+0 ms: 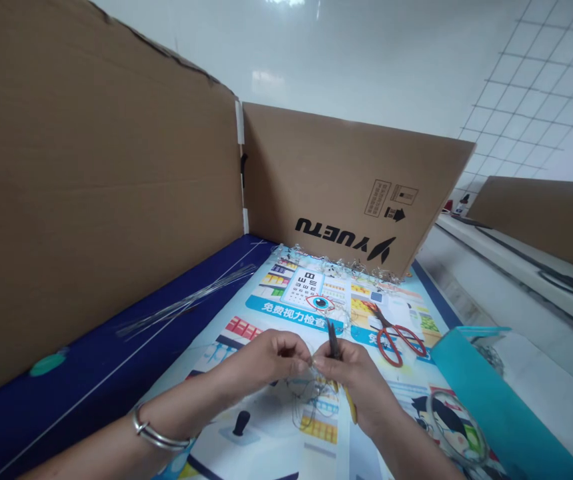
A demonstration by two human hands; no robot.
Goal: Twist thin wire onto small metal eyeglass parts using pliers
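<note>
1. In the head view, two forearms reach in from the bottom edge and the hands are together at the centre, nearly meeting at the fingertips. The left hand (263, 360) pinches a thin wire (310, 361) between thumb and fingers, and the right hand (346, 373) is closed around one pair of yellow-handled pliers (349, 405), with the dark tips (333, 339) pointing up and away from the palm.
2. The thin wire runs between the two hands, and a loose tangle of wire loops (311, 407) lies directly below them on a printed paper poster (291, 293).
3. One metal bangle (159, 430) circles the left wrist.
4. Ahead of the right hand and to its right lies one pair of red-handled scissors (396, 340), apart from the hand. One round wire loop (459, 427) lies further right, below the scissors.
5. Beyond the left hand, one bundle of straight wires (186, 300) lies on a dark blue cloth (66, 407).
6. Farthest from the hands, wire scraps (346, 265) gather along the foot of a cardboard panel (336, 187). A second panel (91, 187) stands to the left of the hands, and a third (541, 220) stands far off to the right.
7. To the right of the right hand sits one teal-edged container (496, 400), with a small wire tangle (489, 357) at its far side; whether that tangle lies inside cannot be told.
</note>
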